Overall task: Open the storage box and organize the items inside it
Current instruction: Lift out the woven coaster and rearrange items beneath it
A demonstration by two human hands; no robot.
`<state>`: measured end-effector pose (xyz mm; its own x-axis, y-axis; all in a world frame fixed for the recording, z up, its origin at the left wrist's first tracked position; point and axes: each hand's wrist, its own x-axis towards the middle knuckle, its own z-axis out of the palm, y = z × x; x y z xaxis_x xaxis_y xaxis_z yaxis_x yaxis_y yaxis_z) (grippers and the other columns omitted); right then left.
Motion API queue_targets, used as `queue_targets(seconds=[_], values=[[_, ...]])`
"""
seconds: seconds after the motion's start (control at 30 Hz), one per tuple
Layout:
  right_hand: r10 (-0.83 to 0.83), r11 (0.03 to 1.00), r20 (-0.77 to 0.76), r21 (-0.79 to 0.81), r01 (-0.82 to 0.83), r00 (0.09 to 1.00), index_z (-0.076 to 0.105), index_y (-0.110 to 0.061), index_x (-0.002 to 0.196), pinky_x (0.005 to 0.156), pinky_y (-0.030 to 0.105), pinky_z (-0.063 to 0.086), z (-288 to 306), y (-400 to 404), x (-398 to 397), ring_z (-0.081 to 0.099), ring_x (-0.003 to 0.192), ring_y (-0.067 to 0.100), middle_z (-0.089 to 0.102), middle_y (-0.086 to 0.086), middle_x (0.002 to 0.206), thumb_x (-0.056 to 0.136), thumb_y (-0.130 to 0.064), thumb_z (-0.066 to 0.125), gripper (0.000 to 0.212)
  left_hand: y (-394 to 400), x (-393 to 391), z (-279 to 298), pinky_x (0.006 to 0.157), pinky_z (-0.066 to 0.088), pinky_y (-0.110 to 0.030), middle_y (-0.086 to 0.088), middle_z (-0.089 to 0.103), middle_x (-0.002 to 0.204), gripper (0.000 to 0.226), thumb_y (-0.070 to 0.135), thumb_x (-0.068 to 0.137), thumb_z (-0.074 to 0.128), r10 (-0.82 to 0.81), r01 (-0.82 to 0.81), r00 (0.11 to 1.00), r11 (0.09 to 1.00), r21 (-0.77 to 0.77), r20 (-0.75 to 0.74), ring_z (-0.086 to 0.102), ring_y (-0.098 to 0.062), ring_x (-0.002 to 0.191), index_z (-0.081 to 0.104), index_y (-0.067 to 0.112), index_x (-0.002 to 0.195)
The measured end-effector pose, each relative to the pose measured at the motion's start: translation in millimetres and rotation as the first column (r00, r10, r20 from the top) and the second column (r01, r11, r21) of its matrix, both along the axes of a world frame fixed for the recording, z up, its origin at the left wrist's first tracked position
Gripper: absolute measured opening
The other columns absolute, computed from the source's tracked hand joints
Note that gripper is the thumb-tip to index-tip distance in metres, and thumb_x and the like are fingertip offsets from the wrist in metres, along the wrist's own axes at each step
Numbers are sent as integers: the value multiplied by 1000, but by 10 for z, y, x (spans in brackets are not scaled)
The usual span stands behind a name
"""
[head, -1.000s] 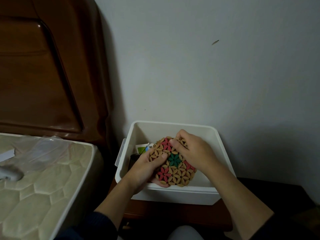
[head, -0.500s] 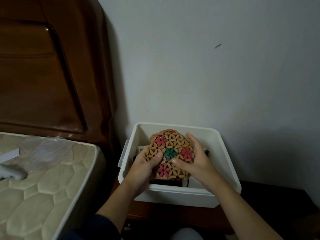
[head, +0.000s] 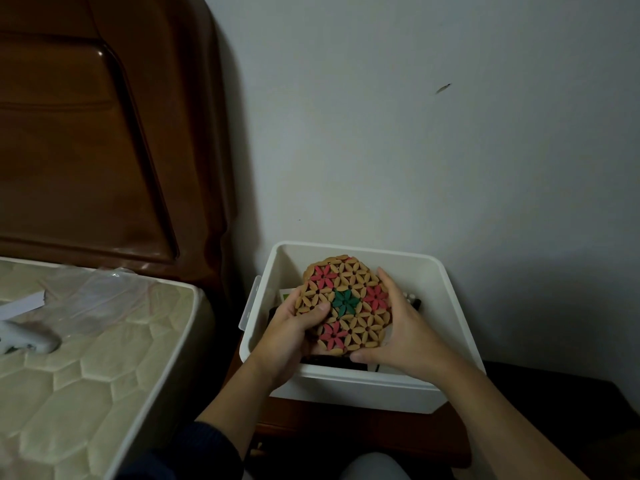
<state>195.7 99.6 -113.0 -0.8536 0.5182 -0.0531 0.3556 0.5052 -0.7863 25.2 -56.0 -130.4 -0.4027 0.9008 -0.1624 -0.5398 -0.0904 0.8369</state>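
Two hands on one mat, and from the head view, the only one we have, it's all happening right over the open storage box [head: 450,306]. The left hand [head: 291,334] grips the round woven mat [head: 346,306] at its lower-left edge, thumb curled across the patterned face, fingers tucked behind. The right hand [head: 401,334] cups the opposite edge, fingers wrapped up the right side and thumb under the bottom rim. The mat stands tilted, face toward the camera, held between the palms above the box's dark contents; what those items are, hard to tell. Neither hand is nearer; it sits squarely between them. To lay it flat, I'd judge the top edge must tip toward the back wall of the box. The box rests on a wooden nightstand [head: 346,431] beside the mattress [head: 86,375].
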Motion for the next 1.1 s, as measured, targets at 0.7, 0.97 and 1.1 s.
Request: queue_targets(seconds=[0.7, 0.97, 1.1], values=[[-172, 943, -249, -322, 86, 953, 26, -55, 154, 66, 44, 66, 27, -91, -309, 78, 86, 24, 62, -32, 130, 100, -47, 66, 68, -50, -42, 202, 59, 66, -43, -6, 73, 130, 35, 30, 100, 70, 73, -72, 979, 997, 9, -188, 75, -39, 111, 62, 35, 134], [-241, 919, -257, -371, 135, 936, 40, -47, 152, 66, 36, 65, -58, 85, -664, 75, 99, 7, 62, -16, 128, 98, -55, 64, 60, -178, -249, 76, 58, 66, -43, -6, 73, 126, 33, 26, 102, 66, 342, -345, 899, 938, 41, -274, 77, -33, 106, 59, 25, 134], [-431, 872, 107, -205, 444, 896, 58, -22, 124, 71, 39, 60, -235, 322, -684, 70, 80, 23, 67, 0, 106, 100, -18, 60, 24, -211, -253, -74, 57, 66, -43, 1, 73, 123, 22, 23, 106, 62, 476, -484, 812, 872, 64, -338, 77, -30, 104, 62, 29, 127]])
